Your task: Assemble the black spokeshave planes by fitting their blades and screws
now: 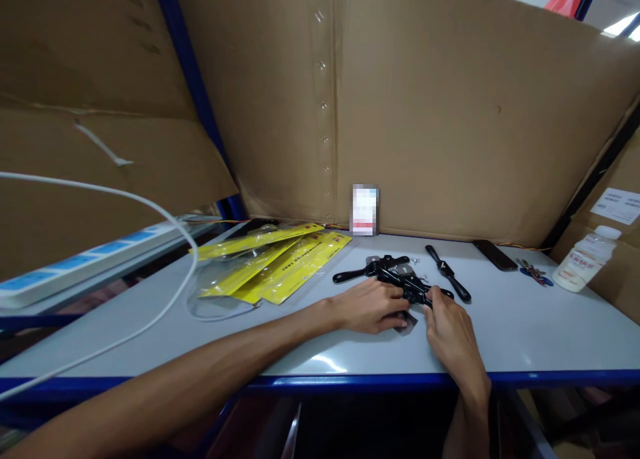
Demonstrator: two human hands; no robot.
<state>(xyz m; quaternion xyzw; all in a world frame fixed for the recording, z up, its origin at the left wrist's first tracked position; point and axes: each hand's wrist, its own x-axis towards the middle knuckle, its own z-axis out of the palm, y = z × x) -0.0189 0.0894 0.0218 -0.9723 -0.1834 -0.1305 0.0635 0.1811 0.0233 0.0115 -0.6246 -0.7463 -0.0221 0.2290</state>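
My left hand [376, 305] lies over a pile of black spokeshaves [393, 277], its fingers curled round one of them. My right hand [449, 325] closes its thumb and fingers on the right end of a black spokeshave handle in the same pile. A flat grey metal blade [407, 325] sticks out below the left fingers. Another spokeshave [446, 272] lies apart, to the right of and behind the pile. Small silvery screws [415, 260] rest just behind the pile. Fingers hide much of the held parts.
Yellow clear-fronted packages [300, 265] are heaped on the left of the white table [350, 355]. A phone [365, 210] leans on the cardboard wall. Rightward lie a dark phone [495, 255], keys [533, 272] and a plastic bottle [585, 260]. A power strip [95, 262] and white cable [193, 265] occupy the left.
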